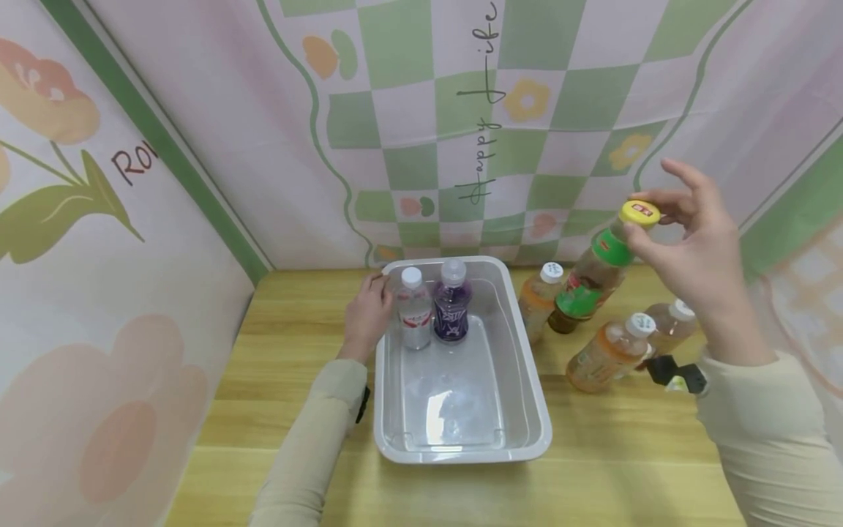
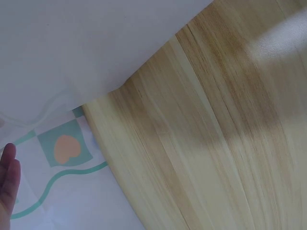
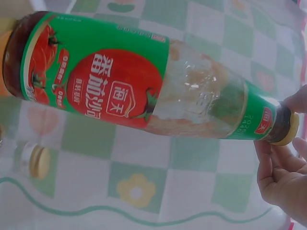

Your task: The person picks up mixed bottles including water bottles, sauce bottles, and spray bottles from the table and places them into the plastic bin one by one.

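My right hand point(image 1: 701, 249) pinches the yellow cap point(image 1: 639, 213) of a ketchup bottle point(image 3: 115, 81) between thumb and fingers. Glass with a green, tomato-printed label, the bottle hangs tilted, its base toward the lower left among the other bottles. At the upper left rim of a pale plastic bin point(image 1: 530, 395) rests my left hand point(image 1: 370, 315); in the left wrist view its fingers point(image 2: 8, 179) look straight. Standing inside the bin, at its far end, are a clear bottle with a white cap point(image 1: 415, 315) and a purple drink bottle point(image 1: 451, 311).
Right of the bin stand several orange-labelled bottles point(image 1: 609, 355) with white caps, one close to the bin wall. All rest on a wooden table point(image 1: 283, 344), which meets a checkered curtain point(image 1: 408, 110) at the back and a printed panel on the left.
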A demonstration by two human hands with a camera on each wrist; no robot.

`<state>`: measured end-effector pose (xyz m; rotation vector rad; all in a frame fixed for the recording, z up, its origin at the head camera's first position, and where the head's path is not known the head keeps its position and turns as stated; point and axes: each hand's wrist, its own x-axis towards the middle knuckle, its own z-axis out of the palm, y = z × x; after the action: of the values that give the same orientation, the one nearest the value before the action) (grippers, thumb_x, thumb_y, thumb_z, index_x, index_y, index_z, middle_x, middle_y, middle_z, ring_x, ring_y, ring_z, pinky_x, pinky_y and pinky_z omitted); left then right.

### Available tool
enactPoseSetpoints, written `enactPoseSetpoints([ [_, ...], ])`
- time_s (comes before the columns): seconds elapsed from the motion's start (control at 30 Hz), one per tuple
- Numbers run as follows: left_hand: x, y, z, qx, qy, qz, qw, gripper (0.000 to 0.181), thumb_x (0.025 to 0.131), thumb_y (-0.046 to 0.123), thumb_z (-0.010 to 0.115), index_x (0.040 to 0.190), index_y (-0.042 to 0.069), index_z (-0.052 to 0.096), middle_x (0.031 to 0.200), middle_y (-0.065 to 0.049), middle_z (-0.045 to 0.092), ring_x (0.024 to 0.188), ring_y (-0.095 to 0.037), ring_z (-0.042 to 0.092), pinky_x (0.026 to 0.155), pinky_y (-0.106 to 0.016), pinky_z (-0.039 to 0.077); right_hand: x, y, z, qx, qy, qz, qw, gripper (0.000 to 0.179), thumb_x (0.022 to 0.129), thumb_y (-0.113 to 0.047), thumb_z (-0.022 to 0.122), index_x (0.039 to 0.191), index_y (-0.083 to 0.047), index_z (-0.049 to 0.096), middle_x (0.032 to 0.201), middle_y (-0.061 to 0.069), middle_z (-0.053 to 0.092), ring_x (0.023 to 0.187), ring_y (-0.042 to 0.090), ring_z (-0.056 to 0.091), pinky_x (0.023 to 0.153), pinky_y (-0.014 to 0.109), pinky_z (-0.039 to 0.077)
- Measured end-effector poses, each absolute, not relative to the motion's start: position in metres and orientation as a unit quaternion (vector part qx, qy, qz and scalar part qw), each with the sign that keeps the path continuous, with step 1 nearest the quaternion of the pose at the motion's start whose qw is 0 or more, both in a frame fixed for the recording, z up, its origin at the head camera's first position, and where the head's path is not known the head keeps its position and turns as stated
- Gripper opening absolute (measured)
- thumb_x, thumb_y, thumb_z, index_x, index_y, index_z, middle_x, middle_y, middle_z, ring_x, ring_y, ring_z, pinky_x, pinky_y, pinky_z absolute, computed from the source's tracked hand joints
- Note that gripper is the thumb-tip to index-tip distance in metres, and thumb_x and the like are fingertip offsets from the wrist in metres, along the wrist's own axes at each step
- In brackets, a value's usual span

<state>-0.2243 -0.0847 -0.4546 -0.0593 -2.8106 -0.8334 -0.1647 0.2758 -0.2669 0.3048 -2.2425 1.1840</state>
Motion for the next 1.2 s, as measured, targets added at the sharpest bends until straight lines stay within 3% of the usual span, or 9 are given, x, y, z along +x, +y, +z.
enactPoseSetpoints([
  [0.6, -0.224, -0.085, -0.454, -0.019, -0.955, -0.279, 0.099, 0.037, 0.097, 0.022, 0.044, 0.129, 0.009, 0.058, 0.137, -0.008, 0.054, 0.112, -0.029, 0.063, 0.085, -0.044, 0.057, -0.168, 0.220, -0.267, 0.196, -0.851, 0.413, 0.259, 0.073, 0.077, 0.008, 0.067, 0.142, -0.014, 0.041, 0.102, -0.036, 0.055, 0.086, -0.011, 0.054, 0.074, 0.004, 0.042],
  [0.67, -0.224, -0.085, -0.454, -0.019, -0.955, -0.280, 0.097, 0.038, 0.097, 0.022, 0.043, 0.129, 0.009, 0.057, 0.137, -0.008, 0.054, 0.113, -0.029, 0.062, 0.086, -0.044, 0.056, -0.170, 0.215, -0.271, 0.204, -0.852, 0.411, 0.253, 0.073, 0.077, 0.008, 0.068, 0.142, -0.012, 0.041, 0.103, -0.027, 0.059, 0.086, -0.011, 0.054, 0.075, 0.004, 0.042],
  [0.87, -0.223, -0.085, -0.454, -0.017, -0.955, -0.281, 0.098, 0.037, 0.097, 0.022, 0.044, 0.129, 0.009, 0.058, 0.138, -0.008, 0.054, 0.113, -0.030, 0.063, 0.086, -0.045, 0.056, -0.176, 0.204, -0.284, 0.218, -0.863, 0.396, 0.225, 0.071, 0.078, 0.006, 0.069, 0.142, -0.010, 0.040, 0.109, 0.017, 0.068, 0.088, -0.015, 0.049, 0.080, 0.006, 0.041],
  [1.07, -0.224, -0.085, -0.454, -0.019, -0.955, -0.278, 0.105, 0.037, 0.097, 0.022, 0.044, 0.128, 0.009, 0.058, 0.137, -0.008, 0.055, 0.112, -0.029, 0.063, 0.084, -0.044, 0.057, -0.182, 0.202, -0.296, 0.207, -0.867, 0.409, 0.194, 0.071, 0.081, 0.002, 0.069, 0.143, -0.010, 0.039, 0.112, 0.020, 0.067, 0.090, -0.012, 0.050, 0.081, 0.010, 0.041],
  [1.2, -0.224, -0.085, -0.455, -0.021, -0.954, -0.278, 0.109, 0.037, 0.097, 0.022, 0.044, 0.128, 0.009, 0.059, 0.136, -0.008, 0.055, 0.111, -0.029, 0.064, 0.083, -0.044, 0.057, -0.186, 0.200, -0.304, 0.200, -0.876, 0.404, 0.172, 0.070, 0.081, 0.001, 0.069, 0.143, -0.009, 0.038, 0.114, 0.020, 0.066, 0.096, 0.010, 0.059, 0.084, 0.013, 0.042],
])
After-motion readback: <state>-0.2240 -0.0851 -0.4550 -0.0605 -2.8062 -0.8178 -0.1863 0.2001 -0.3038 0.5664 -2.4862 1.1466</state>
